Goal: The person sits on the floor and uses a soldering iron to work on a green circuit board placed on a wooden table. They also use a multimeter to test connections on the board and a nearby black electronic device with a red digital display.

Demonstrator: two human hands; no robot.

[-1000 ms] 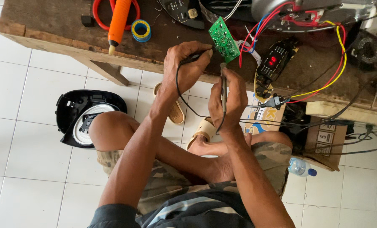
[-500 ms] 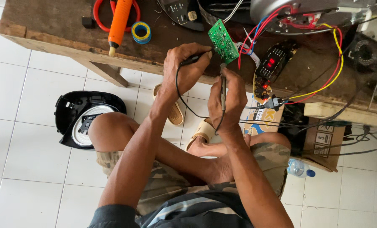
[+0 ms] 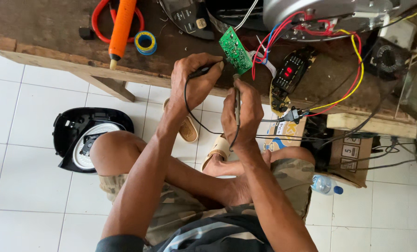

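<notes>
Both hands have barely shifted since earlier, still working at the tabletop [image 3: 45,28] edge. Left hand [image 3: 194,81] pinches one black probe [image 3: 204,71]; right hand [image 3: 243,112] grips a second probe [image 3: 237,100]. One green circuit board [image 3: 235,50] stands at 12 o'clock, touching the probe tips.

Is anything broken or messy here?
Yes. The silver appliance on the wooden bench is opened up, with red and yellow wires spilling out. Its green circuit board is out, tilted, where both hands hold probes. A black appliance lid lies open on the floor.
</notes>
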